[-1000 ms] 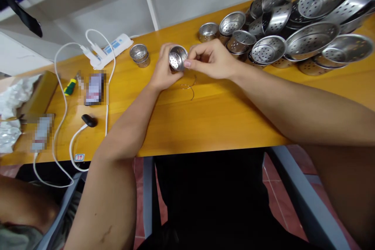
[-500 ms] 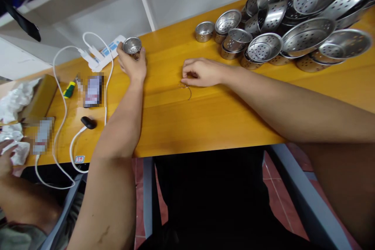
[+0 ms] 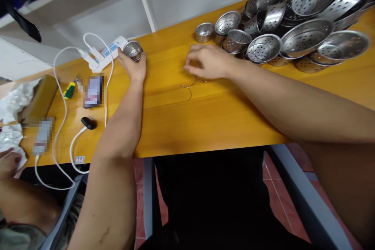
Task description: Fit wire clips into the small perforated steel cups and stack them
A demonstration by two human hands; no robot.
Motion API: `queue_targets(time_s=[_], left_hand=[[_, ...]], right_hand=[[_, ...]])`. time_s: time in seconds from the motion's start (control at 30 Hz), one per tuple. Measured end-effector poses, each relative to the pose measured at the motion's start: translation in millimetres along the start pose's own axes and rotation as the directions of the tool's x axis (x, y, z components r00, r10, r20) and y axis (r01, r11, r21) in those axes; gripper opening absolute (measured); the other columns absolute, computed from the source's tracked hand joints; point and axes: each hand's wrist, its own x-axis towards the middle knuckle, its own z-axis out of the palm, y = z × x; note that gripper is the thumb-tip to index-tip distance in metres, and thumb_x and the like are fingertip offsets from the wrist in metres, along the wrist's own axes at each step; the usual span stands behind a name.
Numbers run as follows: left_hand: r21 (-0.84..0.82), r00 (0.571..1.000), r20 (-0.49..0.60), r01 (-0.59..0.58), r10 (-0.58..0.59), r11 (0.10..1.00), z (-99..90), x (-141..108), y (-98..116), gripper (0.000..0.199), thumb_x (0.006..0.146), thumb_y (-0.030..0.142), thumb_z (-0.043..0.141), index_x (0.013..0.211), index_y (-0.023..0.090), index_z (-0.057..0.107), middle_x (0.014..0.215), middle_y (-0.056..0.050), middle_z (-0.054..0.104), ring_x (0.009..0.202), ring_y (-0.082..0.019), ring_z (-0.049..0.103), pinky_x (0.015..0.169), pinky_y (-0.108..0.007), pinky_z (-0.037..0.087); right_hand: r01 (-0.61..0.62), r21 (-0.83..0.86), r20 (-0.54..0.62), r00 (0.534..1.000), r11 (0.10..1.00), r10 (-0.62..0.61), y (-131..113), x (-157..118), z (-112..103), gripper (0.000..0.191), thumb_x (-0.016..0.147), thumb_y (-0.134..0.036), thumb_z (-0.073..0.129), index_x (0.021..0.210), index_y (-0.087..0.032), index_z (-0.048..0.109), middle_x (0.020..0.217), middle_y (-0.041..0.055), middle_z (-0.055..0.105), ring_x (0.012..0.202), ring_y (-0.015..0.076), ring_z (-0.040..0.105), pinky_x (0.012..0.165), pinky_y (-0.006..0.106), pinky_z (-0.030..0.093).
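My left hand [image 3: 135,69] is wrapped round a small perforated metal cup [image 3: 132,50], thumb on one side and fingers on the other, beside the power strip. The cup's mouth faces up and tilts a little towards me. My right hand [image 3: 208,61] hovers over the middle of the table with its fingers loosely curved and a gap between thumb and fingertips. Nothing shows in it. A thin, curled piece of wire [image 3: 190,93] lies on the wood just below that hand, and part of it runs under the palm.
Stacked perforated metal cups [image 3: 263,49] of several sizes fill the back right of the table. To the left are a power strip [image 3: 101,60] with white cables, a phone [image 3: 93,90], a yellow-green handled tool [image 3: 69,90] and a black mouse-shaped object [image 3: 88,122]. A co-worker's hand [image 3: 10,163] touches white wrapping.
My right hand has lifted off the wire and shifted slightly back and right, fingers parting; more of the wire shows. The cup in my left hand has lowered slightly. The co-worker's hand has moved.
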Motion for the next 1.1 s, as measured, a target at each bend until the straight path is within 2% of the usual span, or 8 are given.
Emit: queue_targets(time_s=[0.07,0.2,0.3,0.47,0.6,0.7,0.87,1.1], left_hand=[[0.015,0.893,-0.407,0.219,-0.195,0.976,14.9,5,12,0.102,0.105,0.094,0.071,0.176,0.027,0.041,0.187,-0.012,0.063,0.200,-0.016,-0.014,0.157,-0.056,-0.014],[0.059,0.918,-0.396,0.063,-0.035,0.996,34.8,11,62,0.110,0.109,0.079,0.073,0.190,0.033,0.014,0.208,-0.006,0.030,0.192,-0.005,-0.038,0.158,-0.055,-0.017],[0.068,0.969,-0.242,-0.043,0.058,0.997,44.0,9,97,0.098,0.105,0.075,0.074,0.187,0.044,0.029,0.208,0.001,0.029,0.201,-0.017,-0.015,0.166,-0.058,-0.002],[0.019,0.978,-0.165,-0.128,0.129,0.992,55.7,4,118,0.083,0.100,0.063,0.083,0.173,0.044,0.047,0.204,-0.007,0.032,0.196,-0.036,0.027,0.165,-0.069,0.020],[-0.027,0.984,-0.119,-0.137,0.133,0.990,53.7,1,119,0.077,0.099,0.060,0.088,0.166,0.043,0.054,0.202,-0.010,0.033,0.194,-0.041,0.029,0.162,-0.075,0.025],[-0.080,0.991,0.004,-0.134,0.135,0.988,53.4,0,125,0.090,0.095,0.065,0.094,0.171,0.043,0.051,0.198,-0.012,0.040,0.193,-0.044,0.032,0.160,-0.077,0.030],[-0.213,0.965,0.206,-0.120,0.165,0.970,65.0,-4,139,0.125,0.087,0.079,0.098,0.185,0.041,0.030,0.196,-0.018,0.043,0.178,-0.047,0.057,0.148,-0.070,0.052],[-0.197,0.967,0.177,-0.148,0.184,0.969,68.6,-6,144,0.088,0.095,0.064,0.089,0.167,0.031,0.052,0.161,-0.014,0.075,0.151,-0.040,0.075,0.134,-0.067,0.061]], right_hand=[[-0.202,-0.115,-0.139,0.973,0.973,0.185,1,-1,-21,0.055,0.123,-0.070,0.055,0.127,-0.023,0.083,0.145,0.0222,0.077,0.127,0.0485,0.074,0.107,0.064,0.061],[-0.478,-0.136,-0.348,0.843,0.868,0.410,54,-9,-46,0.078,0.104,-0.100,0.068,0.150,-0.038,0.081,0.151,0.0190,0.076,0.131,0.0590,0.072,0.113,0.080,0.059],[-0.379,-0.106,-0.281,0.898,0.920,0.338,129,-14,-36,0.086,0.069,-0.114,0.092,0.116,-0.042,0.088,0.086,0.0147,0.077,0.122,0.0597,0.074,0.108,0.082,0.062],[0.027,0.010,-0.345,0.938,1.000,-0.022,194,-12,-6,0.094,0.071,-0.123,0.084,0.095,-0.032,0.077,0.071,0.0086,0.070,0.116,0.0484,0.082,0.108,0.065,0.068],[0.148,0.016,-0.485,0.866,0.989,-0.122,142,-8,-17,0.085,0.092,-0.111,0.084,0.080,-0.029,0.063,0.059,0.0066,0.052,0.093,0.0418,0.080,0.093,0.056,0.069],[-0.184,-0.010,-0.374,0.912,0.983,0.167,68,-3,-33,0.069,0.110,-0.091,0.079,0.082,-0.030,0.066,0.075,0.0102,0.065,0.088,0.0413,0.076,0.091,0.063,0.067],[-0.088,0.328,-0.263,0.948,0.941,0.180,-27,5,-15,0.030,0.113,-0.054,0.081,0.108,-0.024,0.077,0.110,0.0132,0.085,0.099,0.0350,0.079,0.096,0.054,0.066],[0.023,0.277,-0.096,0.995,0.961,0.003,-45,4,11,0.034,0.120,-0.059,0.071,0.131,-0.028,0.081,0.132,0.0150,0.082,0.126,0.0431,0.071,0.113,0.059,0.056]])
